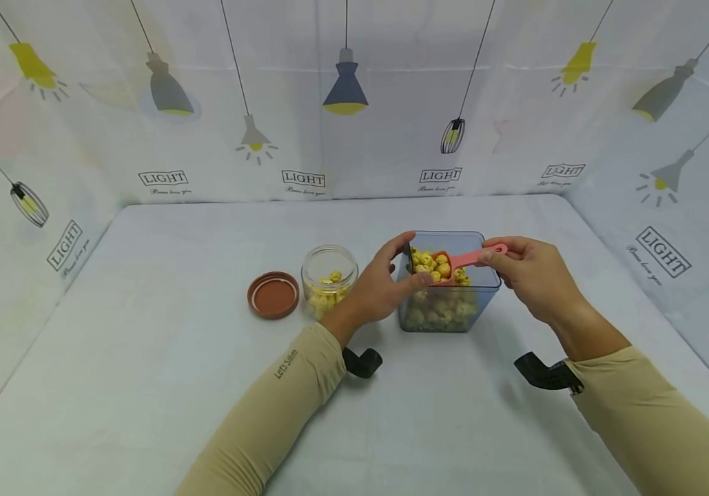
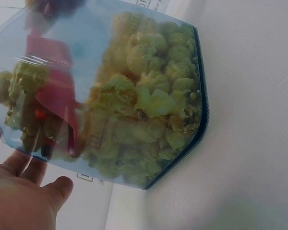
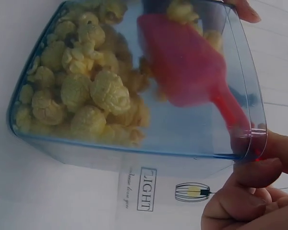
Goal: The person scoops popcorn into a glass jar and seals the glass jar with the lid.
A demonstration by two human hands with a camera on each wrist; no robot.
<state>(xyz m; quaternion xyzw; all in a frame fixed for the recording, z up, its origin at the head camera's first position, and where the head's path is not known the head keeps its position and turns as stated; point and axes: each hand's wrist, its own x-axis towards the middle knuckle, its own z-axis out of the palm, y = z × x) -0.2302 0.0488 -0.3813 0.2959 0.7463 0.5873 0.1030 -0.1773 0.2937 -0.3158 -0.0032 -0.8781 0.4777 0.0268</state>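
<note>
Currently, a pink-red plastic scoop (image 1: pixel 468 259) is held at its handle by the right hand (image 1: pixel 534 275), pinched between thumb and fingers at the right rim of a transparent blue plastic container (image 1: pixel 481 301). The scoop's bowl is placed inside the container, toward its left side, and is loaded with pieces of yellow popcorn (image 1: pixel 441 264). More popcorn is seen heaped in the container's lower part through the clear walls.

The container's left side is gripped by the left hand (image 1: pixel 385 286), the thumb laid at the near rim and the fingers reached toward the far left corner.

Just left of that hand, a clear round open jar (image 1: pixel 311 270) is partly filled with yellow popcorn. Beside it, a reddish-brown round lid (image 1: pixel 273 295) is laid flat on a white-covered table (image 1: pixel 143 331).

Both arms are covered by tan sleeves (image 1: pixel 286 413), and a black curved piece (image 1: pixel 546 373) is seen at each wrist. The table is enclosed by a white cloth backdrop (image 1: pixel 385 151), printed with hanging lamps and the word "LIGHT".
</note>
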